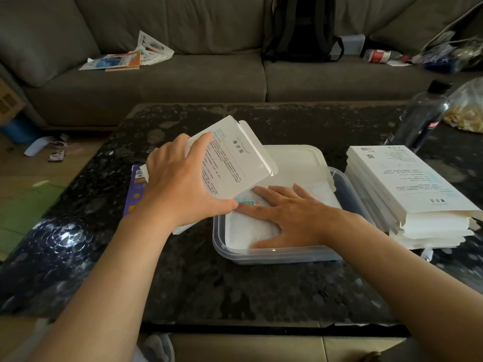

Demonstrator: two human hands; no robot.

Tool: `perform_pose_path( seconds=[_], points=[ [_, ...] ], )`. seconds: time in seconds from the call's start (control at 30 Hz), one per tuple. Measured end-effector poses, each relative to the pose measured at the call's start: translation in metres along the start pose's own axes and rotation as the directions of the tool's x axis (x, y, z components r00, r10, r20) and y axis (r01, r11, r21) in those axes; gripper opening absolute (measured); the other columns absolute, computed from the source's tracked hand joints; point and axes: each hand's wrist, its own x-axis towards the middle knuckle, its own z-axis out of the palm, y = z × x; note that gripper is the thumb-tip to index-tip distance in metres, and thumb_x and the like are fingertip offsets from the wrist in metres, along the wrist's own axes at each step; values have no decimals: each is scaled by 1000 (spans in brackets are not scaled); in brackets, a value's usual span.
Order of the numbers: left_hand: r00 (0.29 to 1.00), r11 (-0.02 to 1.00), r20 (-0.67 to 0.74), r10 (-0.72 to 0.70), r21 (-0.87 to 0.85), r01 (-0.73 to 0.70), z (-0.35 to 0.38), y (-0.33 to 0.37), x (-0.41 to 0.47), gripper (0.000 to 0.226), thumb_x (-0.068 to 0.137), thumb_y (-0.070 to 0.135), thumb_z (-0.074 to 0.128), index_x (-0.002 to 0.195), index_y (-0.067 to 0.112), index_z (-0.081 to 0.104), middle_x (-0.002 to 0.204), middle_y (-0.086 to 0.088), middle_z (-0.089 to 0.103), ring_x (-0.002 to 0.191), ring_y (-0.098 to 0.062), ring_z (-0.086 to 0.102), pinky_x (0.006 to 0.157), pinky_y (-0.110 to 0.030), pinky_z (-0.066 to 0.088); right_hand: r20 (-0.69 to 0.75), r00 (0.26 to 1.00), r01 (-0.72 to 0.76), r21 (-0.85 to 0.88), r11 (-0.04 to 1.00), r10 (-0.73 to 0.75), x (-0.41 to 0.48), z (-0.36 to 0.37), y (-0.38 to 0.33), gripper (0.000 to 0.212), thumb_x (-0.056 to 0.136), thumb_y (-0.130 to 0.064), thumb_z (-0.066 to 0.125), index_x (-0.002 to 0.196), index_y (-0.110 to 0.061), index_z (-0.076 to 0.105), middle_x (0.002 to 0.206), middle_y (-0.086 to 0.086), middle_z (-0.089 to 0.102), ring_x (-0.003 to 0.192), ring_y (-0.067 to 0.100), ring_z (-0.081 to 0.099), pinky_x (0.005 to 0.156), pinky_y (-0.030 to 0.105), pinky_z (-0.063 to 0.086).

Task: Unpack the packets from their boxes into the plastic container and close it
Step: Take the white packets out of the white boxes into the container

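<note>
Left hand [180, 184] is clamped on a white box [232, 158], thumb under the lower edge and fingers spread over the back. The box is held tilted above the left rim of the plastic container [274, 254], low end dipped toward the tub and flapped end raised toward centre frame.

Right hand [285, 212] is laid flat inside the container, fingers straight and pointing left, pressing down on the white packets [244, 231]; nothing is gripped by it. A printed packet corner is seen just under the box's low edge, touched by the right index finger (whether it is fully out of the box cannot be told).

Key relation: the box is up and left of the packets, with its low end just beside the right fingertips. The stack of boxes [407, 189] lies right of the container, nearer the right hand, so the next box is probably taken by that hand.

The lid [295, 158] is parked behind the container, partly overlapped by it, so closing is not yet done. Everything is carried on the dark surface [209, 283].
</note>
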Motion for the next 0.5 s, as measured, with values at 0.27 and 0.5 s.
perform_pose_path(
  seconds=[0.27, 0.5],
  points=[
    [1000, 1000, 9, 7, 11, -8, 3, 1, -1, 127, 47, 81, 70, 152, 32, 18, 143, -2, 36, 133, -28, 34, 112, -52, 25, -22, 999, -32, 11, 999, 33, -7, -4, 4, 83, 73, -92, 19, 138, -69, -27, 168, -10, -14, 156, 29, -4, 122, 64, -1],
    [1000, 1000, 17, 5, 17, -5, 2, -1, -1, 127, 49, 80, 75, 152, 33, 16, 145, -1, 33, 134, -27, 32, 112, -51, 24, -3, 999, -50, 0, 999, 50, -7, -1, 5, 77, 73, -92, 19, 127, -74, -32, 169, -10, -11, 156, 28, -2, 122, 64, 0]
  ],
)
